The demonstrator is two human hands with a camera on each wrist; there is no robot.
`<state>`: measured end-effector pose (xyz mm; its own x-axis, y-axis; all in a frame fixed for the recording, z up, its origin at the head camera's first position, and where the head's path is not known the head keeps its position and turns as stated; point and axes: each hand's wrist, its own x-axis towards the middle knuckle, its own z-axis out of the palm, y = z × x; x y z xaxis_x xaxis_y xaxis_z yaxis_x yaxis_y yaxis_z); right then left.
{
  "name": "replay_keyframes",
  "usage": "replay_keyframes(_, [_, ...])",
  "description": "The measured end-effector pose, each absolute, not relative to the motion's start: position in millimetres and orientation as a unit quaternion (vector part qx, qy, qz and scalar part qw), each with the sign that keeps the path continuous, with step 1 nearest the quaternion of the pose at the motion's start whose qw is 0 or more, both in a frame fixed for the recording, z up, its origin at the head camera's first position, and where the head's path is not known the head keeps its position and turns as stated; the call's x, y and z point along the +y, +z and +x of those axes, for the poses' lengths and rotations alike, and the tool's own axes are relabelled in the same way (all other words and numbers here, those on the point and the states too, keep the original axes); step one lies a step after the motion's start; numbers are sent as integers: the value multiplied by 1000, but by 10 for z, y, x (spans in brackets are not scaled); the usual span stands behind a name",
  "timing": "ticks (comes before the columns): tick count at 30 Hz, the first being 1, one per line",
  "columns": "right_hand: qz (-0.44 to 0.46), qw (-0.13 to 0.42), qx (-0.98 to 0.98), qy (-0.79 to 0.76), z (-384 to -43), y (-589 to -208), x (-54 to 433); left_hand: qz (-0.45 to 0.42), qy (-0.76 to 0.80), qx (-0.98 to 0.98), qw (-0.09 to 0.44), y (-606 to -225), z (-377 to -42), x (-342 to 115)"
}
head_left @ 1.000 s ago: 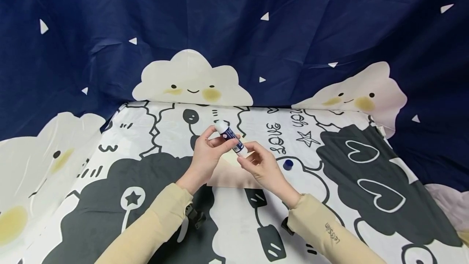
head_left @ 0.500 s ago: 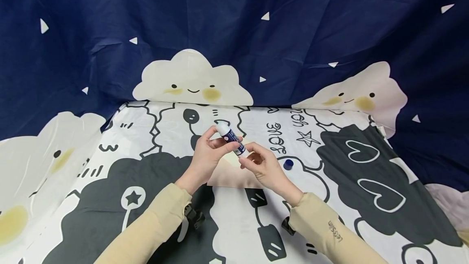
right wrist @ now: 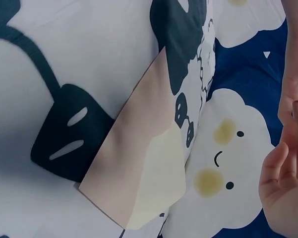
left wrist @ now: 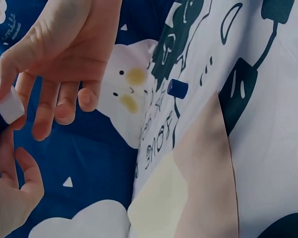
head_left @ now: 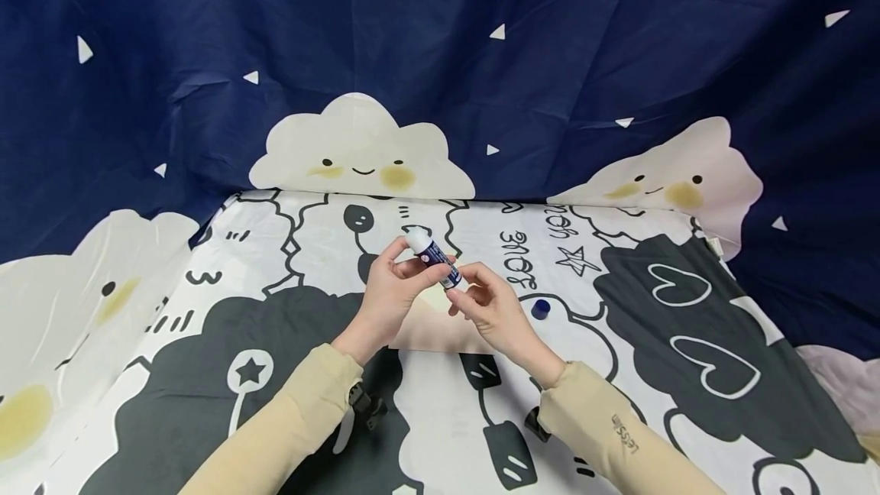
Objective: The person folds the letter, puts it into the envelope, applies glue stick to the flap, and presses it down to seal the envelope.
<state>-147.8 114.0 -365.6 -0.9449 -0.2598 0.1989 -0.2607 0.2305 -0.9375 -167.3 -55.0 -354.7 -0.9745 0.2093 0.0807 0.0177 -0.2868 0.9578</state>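
The left hand (head_left: 386,295) grips the glue stick (head_left: 436,257), seemingly steadying it for the right hand (head_left: 498,315) pinching its lower end (left wrist: 11,106), paper (head_left: 435,329) beneath both

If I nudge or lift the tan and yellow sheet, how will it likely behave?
The tan and yellow sheet is probably light and bendy, since its edges look thin. Lying flat on the patterned cloth, it seems apt to slide or buckle, not tip. With so little edge raised, it may be awkward to pinch up.
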Motion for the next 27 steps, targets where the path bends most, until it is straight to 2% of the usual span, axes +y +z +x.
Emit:
replay_keyframes(8, [148, -21, -768, 623, -1474, -3663, 1167, 116, 796, 590, 70, -3536, -1661, -538])
replay_keyframes(27, [89, -52, -719, 687, -1454, -3665, 1156, 127, 786, 603, 47, -3531, -1661, -480])
